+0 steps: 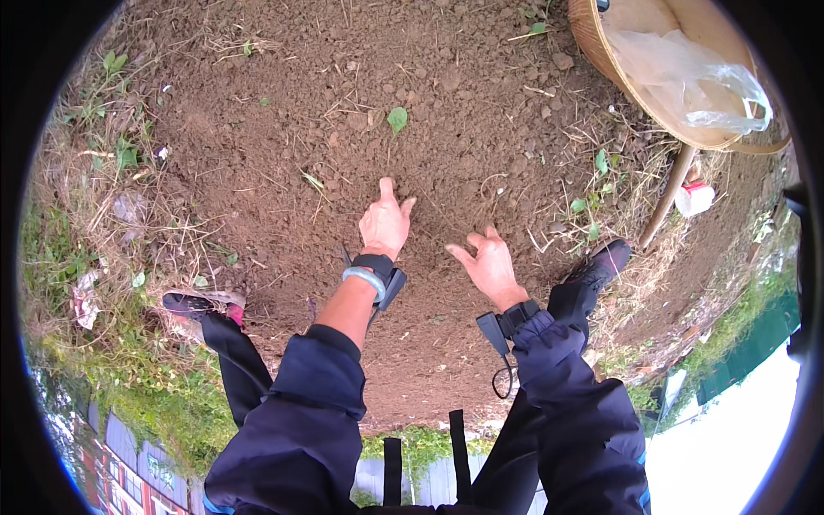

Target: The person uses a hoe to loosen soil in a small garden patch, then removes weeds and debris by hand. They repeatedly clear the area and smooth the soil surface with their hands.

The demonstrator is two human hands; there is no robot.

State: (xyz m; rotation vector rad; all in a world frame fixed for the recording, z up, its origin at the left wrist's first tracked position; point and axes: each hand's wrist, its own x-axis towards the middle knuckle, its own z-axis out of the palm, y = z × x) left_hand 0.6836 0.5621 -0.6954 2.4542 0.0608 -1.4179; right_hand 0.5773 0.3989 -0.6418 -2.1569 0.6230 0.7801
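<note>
Loose brown soil (283,163) lies under both of my hands. My left hand (384,225) is low over it, one finger stretched away from me and the thumb set apart; I see nothing in it. Just beyond its fingertip stands a small green seedling (396,120) with a thin pale stem, apart from the hand. To the right, my right hand (491,268) hovers near the soil, thumb and forefinger spread with nothing visible between them. Its other fingers are partly hidden. Each wrist wears a black strapped device, and a pale bangle (366,281) circles my left forearm.
At the far right is a woven straw hat or basket (592,43) holding a clear plastic bag (687,73). A wooden handle (669,196) and a red-and-white scrap (695,198) lie below it. Dry grass and weeds (129,223) border the left. My shoes (601,262) stand either side.
</note>
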